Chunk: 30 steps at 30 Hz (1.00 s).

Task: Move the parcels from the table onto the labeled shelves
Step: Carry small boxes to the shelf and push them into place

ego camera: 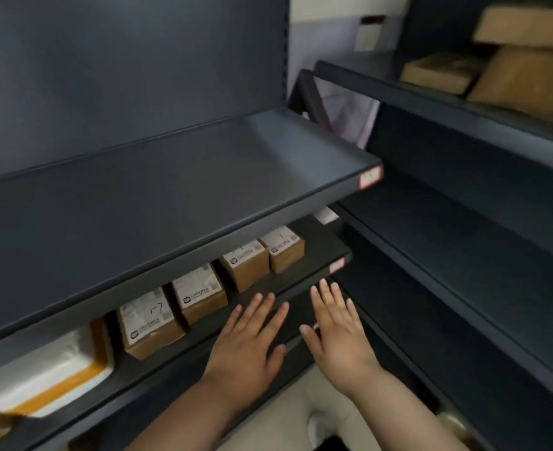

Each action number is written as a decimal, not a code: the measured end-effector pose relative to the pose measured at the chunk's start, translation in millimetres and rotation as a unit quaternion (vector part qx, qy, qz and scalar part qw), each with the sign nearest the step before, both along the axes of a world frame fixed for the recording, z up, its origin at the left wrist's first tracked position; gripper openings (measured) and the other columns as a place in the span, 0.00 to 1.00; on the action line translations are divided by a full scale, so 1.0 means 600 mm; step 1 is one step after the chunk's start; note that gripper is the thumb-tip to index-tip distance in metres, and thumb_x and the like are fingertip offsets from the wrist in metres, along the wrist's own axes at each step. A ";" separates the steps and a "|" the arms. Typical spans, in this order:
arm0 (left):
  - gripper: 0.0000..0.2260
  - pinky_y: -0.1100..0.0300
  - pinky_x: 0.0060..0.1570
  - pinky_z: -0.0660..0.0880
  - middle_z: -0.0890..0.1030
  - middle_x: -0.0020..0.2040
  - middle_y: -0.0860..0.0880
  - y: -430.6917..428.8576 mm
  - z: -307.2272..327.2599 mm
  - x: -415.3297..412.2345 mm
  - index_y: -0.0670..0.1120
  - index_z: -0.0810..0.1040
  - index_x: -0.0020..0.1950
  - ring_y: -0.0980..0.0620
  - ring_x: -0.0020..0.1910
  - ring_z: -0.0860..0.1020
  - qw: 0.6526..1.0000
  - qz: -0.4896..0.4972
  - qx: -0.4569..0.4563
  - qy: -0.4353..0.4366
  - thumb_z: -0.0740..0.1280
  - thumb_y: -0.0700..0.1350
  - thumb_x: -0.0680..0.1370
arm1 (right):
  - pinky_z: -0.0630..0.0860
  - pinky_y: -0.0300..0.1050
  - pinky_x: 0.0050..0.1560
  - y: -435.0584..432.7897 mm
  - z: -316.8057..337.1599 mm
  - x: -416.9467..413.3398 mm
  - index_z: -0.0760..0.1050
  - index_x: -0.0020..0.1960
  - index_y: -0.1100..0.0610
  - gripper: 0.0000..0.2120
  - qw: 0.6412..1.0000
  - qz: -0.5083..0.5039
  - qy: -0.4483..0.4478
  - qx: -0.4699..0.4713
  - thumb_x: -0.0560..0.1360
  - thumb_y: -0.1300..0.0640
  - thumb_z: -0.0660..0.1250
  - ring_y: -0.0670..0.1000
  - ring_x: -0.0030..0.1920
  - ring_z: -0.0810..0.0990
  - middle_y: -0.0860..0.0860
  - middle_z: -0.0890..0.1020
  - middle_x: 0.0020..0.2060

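Note:
Several small brown cardboard parcels with white labels stand in a row on a dark lower shelf [317,249]; one reads "1-7" [148,323], others sit to its right [200,292], [246,266], [283,247]. A white and yellow padded parcel [47,372] lies at the left end. My left hand [249,340] and my right hand [337,330] hover flat, fingers straight, in front of that shelf's edge, holding nothing. The shelf above [203,177] is bare, with a red-framed label [370,177] on its right corner.
A second dark shelving unit stands at the right, with brown parcels [529,76] on its top shelf [398,89]. A red-framed label [336,265] marks the lower shelf's corner. A pale floor shows below between the units.

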<state>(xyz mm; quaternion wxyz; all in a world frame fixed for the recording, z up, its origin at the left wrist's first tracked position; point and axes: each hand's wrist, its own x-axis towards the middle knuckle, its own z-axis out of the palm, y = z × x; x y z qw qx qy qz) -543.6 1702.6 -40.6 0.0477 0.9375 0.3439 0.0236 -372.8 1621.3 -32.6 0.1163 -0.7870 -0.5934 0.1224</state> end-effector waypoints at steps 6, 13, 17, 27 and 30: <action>0.29 0.58 0.72 0.35 0.42 0.77 0.55 -0.086 -0.008 -0.051 0.58 0.41 0.75 0.54 0.76 0.40 0.989 -0.139 -0.054 0.020 0.41 0.61 0.75 | 0.26 0.41 0.70 -0.173 0.004 -0.113 0.28 0.71 0.48 0.39 0.989 -0.147 0.018 -0.023 0.66 0.29 0.24 0.45 0.72 0.26 0.43 0.29 0.71; 0.30 0.56 0.69 0.49 0.70 0.71 0.50 -0.218 0.000 -0.032 0.52 0.61 0.75 0.52 0.72 0.64 0.963 -0.259 -0.055 0.047 0.56 0.57 0.74 | 0.31 0.41 0.72 -0.385 0.012 -0.182 0.37 0.75 0.54 0.40 0.948 -0.314 -0.016 -0.043 0.71 0.32 0.23 0.49 0.74 0.32 0.49 0.39 0.75; 0.29 0.57 0.72 0.43 0.55 0.78 0.51 -0.312 0.011 -0.004 0.55 0.45 0.76 0.51 0.76 0.49 0.936 -0.337 -0.097 0.034 0.47 0.59 0.76 | 0.24 0.40 0.69 -0.501 0.023 -0.212 0.25 0.71 0.49 0.43 0.918 -0.396 0.012 -0.037 0.59 0.31 0.14 0.43 0.68 0.21 0.43 0.26 0.70; 0.26 0.58 0.72 0.32 0.36 0.77 0.56 -0.637 0.043 0.077 0.60 0.29 0.70 0.58 0.72 0.31 0.853 -0.517 -0.060 0.027 0.38 0.61 0.76 | 0.26 0.40 0.69 -0.828 0.043 -0.275 0.27 0.71 0.46 0.35 0.821 -0.570 0.019 -0.013 0.68 0.31 0.26 0.42 0.68 0.21 0.42 0.28 0.70; 0.27 0.55 0.74 0.35 0.36 0.77 0.55 -0.793 0.062 0.091 0.58 0.29 0.70 0.58 0.71 0.30 0.824 -0.563 -0.061 0.024 0.48 0.56 0.82 | 0.25 0.38 0.68 -0.967 0.060 -0.302 0.28 0.71 0.47 0.37 0.784 -0.620 0.004 -0.024 0.67 0.30 0.25 0.42 0.67 0.21 0.42 0.27 0.69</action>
